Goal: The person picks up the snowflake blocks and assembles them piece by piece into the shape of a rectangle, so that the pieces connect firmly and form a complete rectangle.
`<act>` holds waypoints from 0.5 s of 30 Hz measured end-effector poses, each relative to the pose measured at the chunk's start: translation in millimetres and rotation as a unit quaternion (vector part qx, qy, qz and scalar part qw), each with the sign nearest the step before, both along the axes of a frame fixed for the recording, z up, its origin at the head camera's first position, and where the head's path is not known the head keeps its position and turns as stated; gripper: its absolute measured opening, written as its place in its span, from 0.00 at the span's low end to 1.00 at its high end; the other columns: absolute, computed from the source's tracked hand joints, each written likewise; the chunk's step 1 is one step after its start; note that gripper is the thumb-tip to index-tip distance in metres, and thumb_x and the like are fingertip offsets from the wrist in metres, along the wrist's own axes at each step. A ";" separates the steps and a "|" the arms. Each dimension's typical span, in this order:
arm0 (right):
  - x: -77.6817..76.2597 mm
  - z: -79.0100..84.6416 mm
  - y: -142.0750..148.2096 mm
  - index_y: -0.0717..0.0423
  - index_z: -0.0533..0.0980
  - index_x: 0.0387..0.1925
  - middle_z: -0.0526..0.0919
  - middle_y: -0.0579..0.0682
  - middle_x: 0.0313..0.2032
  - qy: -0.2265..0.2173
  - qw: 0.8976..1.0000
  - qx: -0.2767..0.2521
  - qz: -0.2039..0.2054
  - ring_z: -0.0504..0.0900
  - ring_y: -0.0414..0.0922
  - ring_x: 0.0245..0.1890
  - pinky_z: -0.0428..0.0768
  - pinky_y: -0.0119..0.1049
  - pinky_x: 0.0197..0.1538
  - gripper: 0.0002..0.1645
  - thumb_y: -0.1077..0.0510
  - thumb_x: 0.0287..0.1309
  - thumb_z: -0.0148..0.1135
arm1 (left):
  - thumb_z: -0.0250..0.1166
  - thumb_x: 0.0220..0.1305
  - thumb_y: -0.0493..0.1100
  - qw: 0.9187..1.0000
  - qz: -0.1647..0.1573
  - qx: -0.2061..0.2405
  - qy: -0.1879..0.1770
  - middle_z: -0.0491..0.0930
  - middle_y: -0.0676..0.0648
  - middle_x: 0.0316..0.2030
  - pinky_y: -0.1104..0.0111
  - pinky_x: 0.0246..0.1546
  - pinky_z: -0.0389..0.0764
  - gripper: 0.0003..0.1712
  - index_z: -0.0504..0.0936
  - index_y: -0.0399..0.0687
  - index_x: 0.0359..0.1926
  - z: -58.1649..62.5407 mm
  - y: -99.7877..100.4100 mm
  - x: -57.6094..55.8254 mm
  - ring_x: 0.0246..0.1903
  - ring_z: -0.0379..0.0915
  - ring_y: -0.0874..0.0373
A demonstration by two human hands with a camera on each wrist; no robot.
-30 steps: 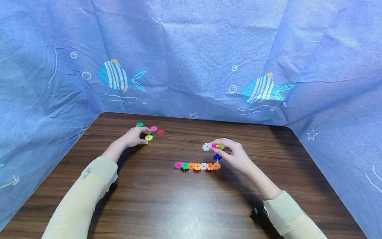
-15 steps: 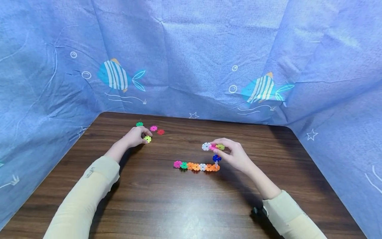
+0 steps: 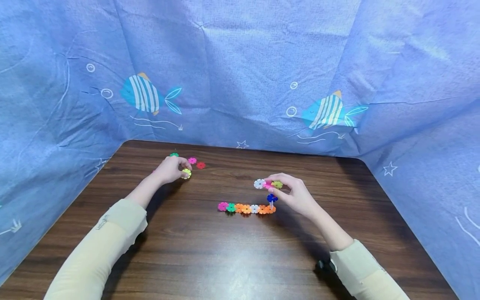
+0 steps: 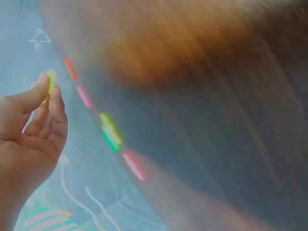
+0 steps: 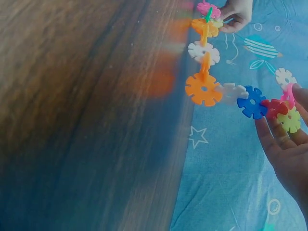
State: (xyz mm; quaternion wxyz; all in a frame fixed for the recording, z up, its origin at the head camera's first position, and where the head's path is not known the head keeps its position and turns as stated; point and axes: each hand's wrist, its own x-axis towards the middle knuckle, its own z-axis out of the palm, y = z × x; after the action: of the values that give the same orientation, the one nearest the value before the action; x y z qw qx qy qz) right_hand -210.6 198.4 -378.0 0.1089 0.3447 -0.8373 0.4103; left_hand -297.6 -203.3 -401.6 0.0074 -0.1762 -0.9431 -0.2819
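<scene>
Chain and yellow disc held.
My right fingers grip the chain's right end, likely to steady it; my left fingers pinch the disc, beyond and left of the chain.

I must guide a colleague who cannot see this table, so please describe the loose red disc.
On the brown table, look to the far left part, where the left hand pinches a yellow disc. Near that hand lie a green disc, a pink disc and, at the right end in the head view, the red disc. Flower-shaped like its neighbours, it is the only red one there.
</scene>
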 end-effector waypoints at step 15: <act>-2.4 -4.9 -0.4 0.51 0.80 0.46 0.83 0.46 0.44 0.023 1.000 0.001 -0.003 0.80 0.41 0.46 0.80 0.34 0.45 0.15 0.62 0.55 0.66 | 0.72 0.50 0.39 0.995 0.026 0.068 0.066 0.83 0.51 0.23 0.67 0.28 0.71 0.04 0.86 0.47 0.29 38.3 34.0 26.5 0.25 0.72 0.59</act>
State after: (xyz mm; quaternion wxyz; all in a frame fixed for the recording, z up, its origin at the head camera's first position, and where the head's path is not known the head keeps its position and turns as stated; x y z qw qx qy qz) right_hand -212.9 198.0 -382.9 0.1288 0.3519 -0.8357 0.4015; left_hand -271.2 -169.3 -363.3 0.0886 -0.1691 -0.9236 -0.3326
